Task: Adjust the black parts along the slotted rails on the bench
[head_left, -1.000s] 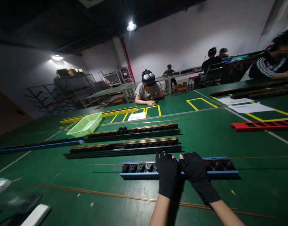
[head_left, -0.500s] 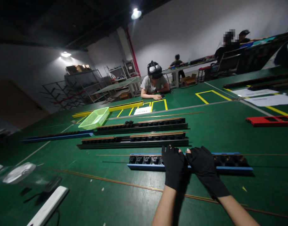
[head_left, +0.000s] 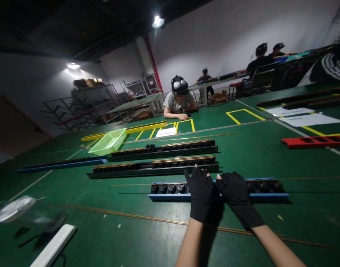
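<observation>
A blue channel (head_left: 170, 199) lies across the green table in front of me, holding a row of black moulded parts (head_left: 172, 188). A thin brass-coloured rod (head_left: 131, 184) runs along the row and sticks out past both ends. My left hand (head_left: 201, 193), in a black fingerless glove, is closed over the middle of the channel, its fingertips at the far side. Close beside it, my right hand (head_left: 236, 196), gloved alike, bends its fingers over the same channel. The backs of both hands hide the parts beneath and the exact contact.
Two dark channels (head_left: 155, 172) with similar parts lie beyond. Long brass-coloured rods (head_left: 147, 218) cross the table nearer me. A green basket (head_left: 108, 142), a red channel (head_left: 311, 142), a clear container (head_left: 22, 211) and a white bar (head_left: 54, 246) lie around. A person (head_left: 179, 98) leans on the far side.
The view has shifted slightly, so most things appear a little further left. Both hands stay on the blue channel, the left index finger sticking out slightly more to the side.
</observation>
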Action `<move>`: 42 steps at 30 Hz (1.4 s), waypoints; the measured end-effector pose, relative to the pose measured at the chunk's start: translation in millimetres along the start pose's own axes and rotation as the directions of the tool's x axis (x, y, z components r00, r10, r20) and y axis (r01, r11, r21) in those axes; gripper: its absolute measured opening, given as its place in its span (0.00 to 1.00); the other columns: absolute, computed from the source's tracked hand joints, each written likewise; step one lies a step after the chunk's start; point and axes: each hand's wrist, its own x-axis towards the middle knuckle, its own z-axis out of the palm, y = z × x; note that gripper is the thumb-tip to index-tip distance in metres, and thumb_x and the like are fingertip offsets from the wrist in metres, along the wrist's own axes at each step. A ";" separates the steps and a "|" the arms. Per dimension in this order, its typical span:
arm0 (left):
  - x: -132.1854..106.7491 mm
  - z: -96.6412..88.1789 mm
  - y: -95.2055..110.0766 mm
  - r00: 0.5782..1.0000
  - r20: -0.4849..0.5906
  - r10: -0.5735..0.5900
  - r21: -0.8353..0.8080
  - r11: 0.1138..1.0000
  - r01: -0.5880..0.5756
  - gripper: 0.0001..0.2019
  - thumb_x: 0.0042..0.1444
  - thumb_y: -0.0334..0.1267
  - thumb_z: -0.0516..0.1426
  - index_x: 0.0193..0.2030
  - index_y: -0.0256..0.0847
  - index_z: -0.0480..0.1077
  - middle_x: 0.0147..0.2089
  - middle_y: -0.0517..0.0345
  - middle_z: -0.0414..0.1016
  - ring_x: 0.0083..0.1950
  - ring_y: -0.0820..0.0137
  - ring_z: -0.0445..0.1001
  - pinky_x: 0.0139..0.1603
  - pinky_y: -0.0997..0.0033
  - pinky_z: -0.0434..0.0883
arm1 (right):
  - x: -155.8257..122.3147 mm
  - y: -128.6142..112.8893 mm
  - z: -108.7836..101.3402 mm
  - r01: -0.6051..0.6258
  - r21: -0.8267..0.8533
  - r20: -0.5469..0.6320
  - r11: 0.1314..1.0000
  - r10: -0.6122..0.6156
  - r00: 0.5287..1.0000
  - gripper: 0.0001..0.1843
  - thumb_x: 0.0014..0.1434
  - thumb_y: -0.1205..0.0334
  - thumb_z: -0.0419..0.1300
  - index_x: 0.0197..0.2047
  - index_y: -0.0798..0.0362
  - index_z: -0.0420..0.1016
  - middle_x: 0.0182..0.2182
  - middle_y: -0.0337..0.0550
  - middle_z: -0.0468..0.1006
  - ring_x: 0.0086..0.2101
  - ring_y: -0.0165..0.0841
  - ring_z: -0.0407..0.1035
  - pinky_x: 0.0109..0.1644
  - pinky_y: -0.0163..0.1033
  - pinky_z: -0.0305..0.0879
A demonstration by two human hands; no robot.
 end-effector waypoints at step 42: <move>2.3 -0.8 -26.6 0.966 0.255 -0.053 0.142 0.990 0.017 0.19 0.68 0.37 0.46 0.40 0.40 0.78 0.40 0.45 0.81 0.48 0.57 0.76 0.68 0.37 0.49 | -0.7 -0.7 -6.5 -0.068 -0.032 0.125 0.997 0.072 0.990 0.24 0.68 0.57 0.47 0.24 0.54 0.74 0.25 0.48 0.78 0.28 0.35 0.64 0.41 0.42 0.49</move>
